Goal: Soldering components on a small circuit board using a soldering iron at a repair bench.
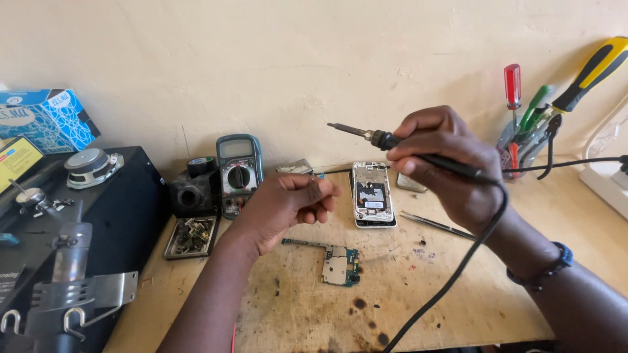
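My right hand [448, 160] grips a black soldering iron [392, 141], held level above the bench with its metal tip pointing left. Its black cord [458, 268] loops down toward me. My left hand [288, 206] hovers over the wooden bench [458, 294] with fingers curled and pinched together; whether it holds anything small is unclear. Below it lies a loose phone circuit board [339, 261]. An opened white phone [373, 195] lies face down between my hands.
Grey multimeter [239, 171] stands at the wall, beside a black block and a tray of small parts [190, 236]. Tweezers [435, 224] lie right of the phone. A cup of screwdrivers [526, 134] sits far right. Black box with tools [78, 216] fills the left.
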